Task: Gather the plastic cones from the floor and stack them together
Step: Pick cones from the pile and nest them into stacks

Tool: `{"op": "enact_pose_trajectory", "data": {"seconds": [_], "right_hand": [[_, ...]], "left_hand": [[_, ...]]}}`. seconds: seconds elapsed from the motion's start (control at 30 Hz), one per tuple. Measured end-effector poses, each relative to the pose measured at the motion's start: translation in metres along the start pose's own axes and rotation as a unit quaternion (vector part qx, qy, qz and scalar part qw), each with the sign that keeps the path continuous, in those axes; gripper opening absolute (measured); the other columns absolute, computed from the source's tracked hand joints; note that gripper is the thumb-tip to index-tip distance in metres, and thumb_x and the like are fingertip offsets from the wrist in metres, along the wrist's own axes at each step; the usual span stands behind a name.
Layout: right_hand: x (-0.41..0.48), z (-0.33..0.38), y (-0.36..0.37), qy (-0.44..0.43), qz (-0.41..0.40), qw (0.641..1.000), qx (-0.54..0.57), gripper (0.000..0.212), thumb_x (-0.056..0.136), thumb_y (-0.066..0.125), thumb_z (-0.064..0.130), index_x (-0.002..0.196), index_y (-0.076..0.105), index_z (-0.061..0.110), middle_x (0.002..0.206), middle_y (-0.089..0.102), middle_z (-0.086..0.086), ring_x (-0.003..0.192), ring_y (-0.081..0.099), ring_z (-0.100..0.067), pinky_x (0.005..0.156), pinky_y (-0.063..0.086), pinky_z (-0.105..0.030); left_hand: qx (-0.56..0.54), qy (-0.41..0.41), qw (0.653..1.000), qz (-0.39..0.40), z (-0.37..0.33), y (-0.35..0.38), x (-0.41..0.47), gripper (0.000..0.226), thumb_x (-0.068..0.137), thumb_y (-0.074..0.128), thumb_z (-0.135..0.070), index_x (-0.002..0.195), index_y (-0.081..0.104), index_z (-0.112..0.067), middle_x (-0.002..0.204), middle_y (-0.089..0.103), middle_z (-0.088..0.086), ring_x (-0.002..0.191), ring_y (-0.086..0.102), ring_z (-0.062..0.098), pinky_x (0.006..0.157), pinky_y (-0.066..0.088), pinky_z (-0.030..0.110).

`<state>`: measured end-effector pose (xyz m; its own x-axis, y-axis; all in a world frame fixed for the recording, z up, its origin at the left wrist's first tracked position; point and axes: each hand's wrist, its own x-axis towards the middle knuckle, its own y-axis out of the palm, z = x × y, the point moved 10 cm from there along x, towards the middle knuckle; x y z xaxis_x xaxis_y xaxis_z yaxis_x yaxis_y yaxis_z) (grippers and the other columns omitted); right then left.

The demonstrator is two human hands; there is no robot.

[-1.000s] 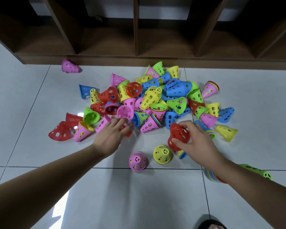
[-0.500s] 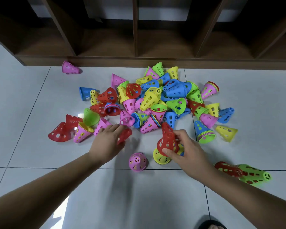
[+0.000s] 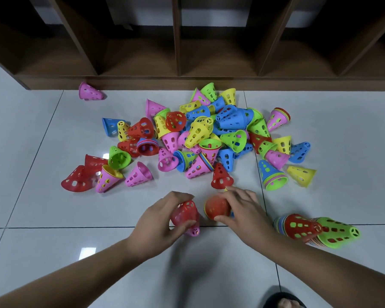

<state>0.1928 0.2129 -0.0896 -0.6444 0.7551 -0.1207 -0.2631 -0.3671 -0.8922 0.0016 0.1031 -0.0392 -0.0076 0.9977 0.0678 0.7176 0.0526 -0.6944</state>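
Biggest thing here is the pale tiled floor (image 3: 53,252), with a dark wooden shelf unit (image 3: 176,52) running along the far edge. Sprawled over the middle of the tiles, more toward the far side, is the main pile of cones (image 3: 209,134): red, pink, yellow, green and blue, all full of holes, mostly tipped over, a few nested into each other. At the near right a lying stack (image 3: 309,230) rests on its side with red and green cones at its tip end, partly behind the person's right forearm. The left hand (image 3: 160,221) is near the middle, fingers and thumb curled round a red cone (image 3: 185,213), and a pink cone (image 3: 195,231) peeks out right under it, touching. Just beside it, the right hand (image 3: 242,210) has its fingers wrapped over a blurry red cone (image 3: 217,207). There's a bit of yellow and blue at its edge, but it's too smeared to tell if more are nested in there. Just past that hand an upright red cone (image 3: 221,177) stands on its wide end at the pile's near edge. Right of it, a blue-topped stack (image 3: 272,174) stands upright with a green rim at the bottom. Way off at the far left a lone pink cone (image 3: 89,91) lies by the shelf base, well apart from the rest. A dark slipper (image 3: 280,300) pokes in at the near edge.
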Motion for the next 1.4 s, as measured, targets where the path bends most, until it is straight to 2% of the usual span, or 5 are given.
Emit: {"op": "enact_pose_trajectory", "data": {"seconds": [0.4, 0.77, 1.07, 1.27, 1.4], "right_hand": [[0.004, -0.008, -0.002, -0.036, 0.015, 0.999, -0.011, 0.064, 0.079, 0.077, 0.038, 0.139, 0.055, 0.03, 0.147, 0.049, 0.01, 0.14, 0.044, -0.015, 0.112, 0.036, -0.032], [0.011, -0.049, 0.004, 0.05, 0.005, 0.997, -0.054, 0.052, 0.091, 0.068, 0.044, 0.136, 0.054, 0.023, 0.125, 0.06, 0.002, 0.108, 0.057, -0.022, 0.094, 0.051, -0.039], [0.027, -0.07, 0.014, 0.13, 0.083, 0.984, -0.091, 0.053, 0.084, 0.072, 0.049, 0.126, 0.061, 0.019, 0.114, 0.065, -0.005, 0.101, 0.064, -0.029, 0.083, 0.052, -0.039], [0.027, -0.074, -0.009, 0.163, 0.018, 0.985, 0.046, 0.032, 0.073, 0.072, 0.038, 0.101, 0.063, 0.024, 0.091, 0.061, 0.002, 0.082, 0.061, -0.027, 0.069, 0.054, -0.043], [0.027, -0.062, -0.024, 0.146, -0.014, 0.981, 0.124, 0.03, 0.076, 0.08, 0.029, 0.1, 0.062, 0.029, 0.09, 0.067, 0.008, 0.085, 0.063, -0.018, 0.071, 0.055, -0.041]], "left_hand": [[0.052, 0.12, 0.99, 0.051, -0.02, 0.039, 0.001, 0.033, 0.103, 0.07, -0.03, 0.133, 0.064, -0.018, 0.136, 0.061, -0.003, 0.122, 0.061, 0.019, 0.102, 0.049, 0.029], [0.033, -0.014, 0.997, 0.073, 0.041, 0.042, 0.002, 0.045, 0.095, 0.076, -0.037, 0.132, 0.051, -0.034, 0.127, 0.056, -0.017, 0.107, 0.06, 0.011, 0.085, 0.056, 0.028], [0.032, -0.044, 0.997, 0.058, 0.055, 0.016, 0.01, 0.059, 0.097, 0.058, -0.073, 0.141, 0.052, -0.034, 0.137, 0.058, -0.017, 0.124, 0.056, 0.001, 0.101, 0.049, 0.023], [0.125, -0.035, 0.988, -0.083, 0.083, -0.052, 0.021, 0.043, 0.094, 0.073, -0.036, 0.132, 0.061, -0.02, 0.128, 0.059, -0.003, 0.116, 0.059, 0.023, 0.097, 0.05, 0.036], [0.191, -0.104, 0.973, -0.082, 0.124, -0.07, 0.019, 0.081, 0.078, 0.091, -0.023, 0.148, 0.051, -0.019, 0.146, 0.052, 0.004, 0.131, 0.052, 0.03, 0.102, 0.05, 0.046]]}}
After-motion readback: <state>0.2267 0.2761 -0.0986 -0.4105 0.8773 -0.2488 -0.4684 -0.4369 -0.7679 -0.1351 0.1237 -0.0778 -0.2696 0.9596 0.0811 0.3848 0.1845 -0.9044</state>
